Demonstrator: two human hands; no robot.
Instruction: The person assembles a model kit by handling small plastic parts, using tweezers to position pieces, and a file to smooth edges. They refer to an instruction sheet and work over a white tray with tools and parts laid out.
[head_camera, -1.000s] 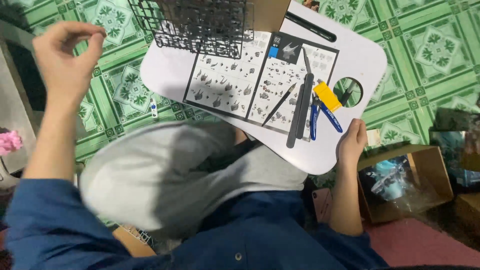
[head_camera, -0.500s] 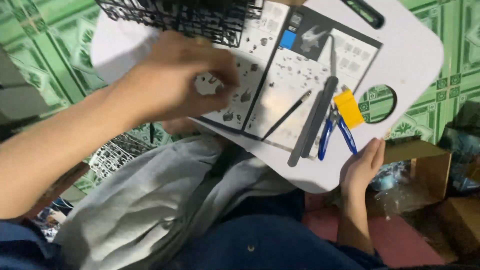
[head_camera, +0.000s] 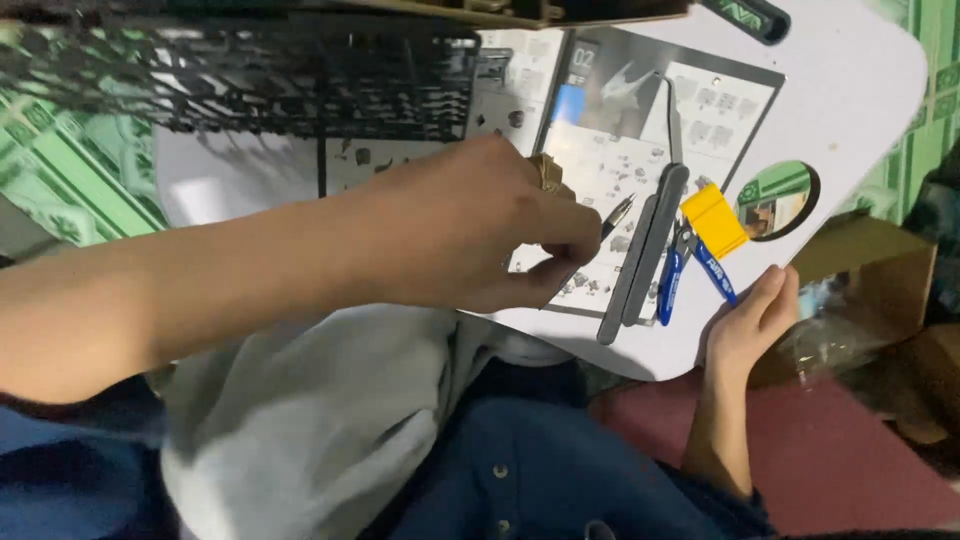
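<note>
The left hand (head_camera: 470, 230) is pinching a small tan part (head_camera: 547, 172) over the instruction sheet (head_camera: 620, 160), while the right hand (head_camera: 752, 322) is gripping the white worktop (head_camera: 860, 90) edge. Blue nippers (head_camera: 680, 270) are lying unused; the black parts frames (head_camera: 260, 80) look mostly uncut.

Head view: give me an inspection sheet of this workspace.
Surface: white lap tray with a round hole, resting over the person's lap.
Job's things: small tan part at the left hand's fingertips; open instruction booklet beneath.
Clutter: black parts runners, grey file sticks, blue-handled nippers with yellow cap, a thin dark pointed tool, dark marker.
Grippers: left hand pinches the part; right hand grips the tray's near edge.
Cables: nothing seen.
Surroundings: green patterned floor, cardboard box, red mat.
</note>
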